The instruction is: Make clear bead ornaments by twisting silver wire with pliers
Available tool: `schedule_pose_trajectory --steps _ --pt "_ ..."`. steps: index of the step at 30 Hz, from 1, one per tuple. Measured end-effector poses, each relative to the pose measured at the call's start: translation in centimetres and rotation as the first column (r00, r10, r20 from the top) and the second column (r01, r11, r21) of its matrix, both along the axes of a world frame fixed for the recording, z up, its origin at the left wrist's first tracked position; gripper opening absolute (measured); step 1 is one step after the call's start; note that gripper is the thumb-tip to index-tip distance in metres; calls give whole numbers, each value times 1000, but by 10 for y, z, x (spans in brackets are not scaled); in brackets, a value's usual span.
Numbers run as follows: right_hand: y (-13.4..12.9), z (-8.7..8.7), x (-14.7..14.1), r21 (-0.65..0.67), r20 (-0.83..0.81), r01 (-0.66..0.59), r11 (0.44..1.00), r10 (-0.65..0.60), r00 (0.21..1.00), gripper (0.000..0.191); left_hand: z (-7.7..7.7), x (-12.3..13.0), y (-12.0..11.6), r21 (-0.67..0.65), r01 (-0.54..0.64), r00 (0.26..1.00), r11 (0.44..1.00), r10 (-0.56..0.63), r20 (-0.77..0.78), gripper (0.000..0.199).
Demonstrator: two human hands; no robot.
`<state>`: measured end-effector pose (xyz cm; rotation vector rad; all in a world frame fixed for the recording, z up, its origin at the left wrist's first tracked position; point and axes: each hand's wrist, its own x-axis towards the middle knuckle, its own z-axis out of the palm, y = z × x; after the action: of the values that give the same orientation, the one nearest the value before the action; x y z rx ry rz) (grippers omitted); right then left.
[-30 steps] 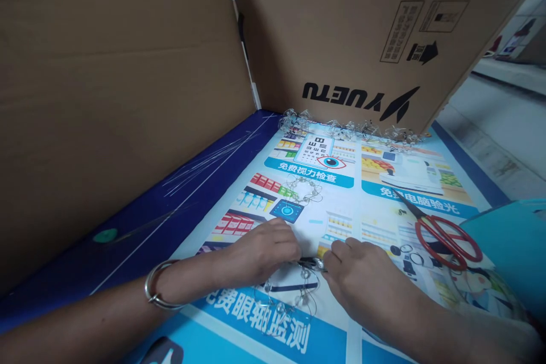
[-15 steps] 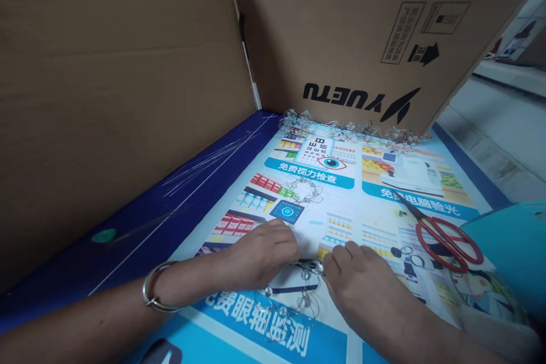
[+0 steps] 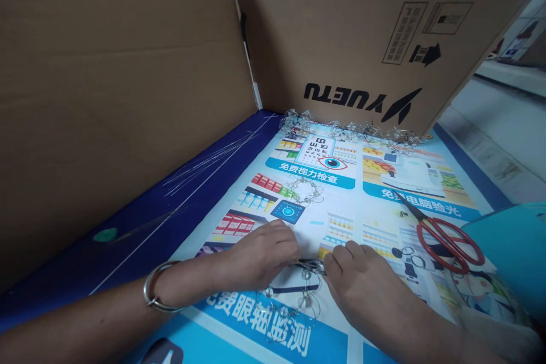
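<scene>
My left hand (image 3: 273, 253), a silver bangle on its wrist, has its fingers curled round one end of a clear beaded wire loop (image 3: 284, 311). Across from it, my right hand (image 3: 354, 273) pinches the other end of this beaded loop. Dark strands and clear beads bridge the short gap between the two hands. The rest of the loop hangs in a ring below them, over the printed sheet (image 3: 315, 239). My fingertips are mostly hidden behind the backs of the hands. A second beaded ring (image 3: 305, 190) lies on the sheet just beyond my hands.
Red-handled scissors (image 3: 447, 242) lie at the right, beside a turquoise item (image 3: 512, 244). Several beaded loops (image 3: 350, 129) line the foot of the cardboard wall (image 3: 350, 28). Loose clear strands (image 3: 205, 165) and a small green piece (image 3: 105, 235) lie on the blue surface at left.
The view has shifted very slightly. Both hands keep the same hold on the beaded loop, and nothing else has visibly moved.
</scene>
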<state>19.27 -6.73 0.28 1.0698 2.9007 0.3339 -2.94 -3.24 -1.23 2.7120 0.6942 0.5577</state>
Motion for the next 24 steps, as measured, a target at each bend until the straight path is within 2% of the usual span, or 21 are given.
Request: schedule_pose_trajectory --steps 12,19,24 --pt "-9 -4 -6 99 126 -7 995 -5 992 12 -4 -2 -1 31 -23 997 999 26 -71 12" --pt "-8 -2 -7 63 133 -15 998 6 991 13 -3 -1 -2 93 -9 996 996 17 -92 13" --pt "-6 7 -6 -15 124 -32 999 34 992 15 -5 -1 -2 78 -2 992 997 12 -126 11"
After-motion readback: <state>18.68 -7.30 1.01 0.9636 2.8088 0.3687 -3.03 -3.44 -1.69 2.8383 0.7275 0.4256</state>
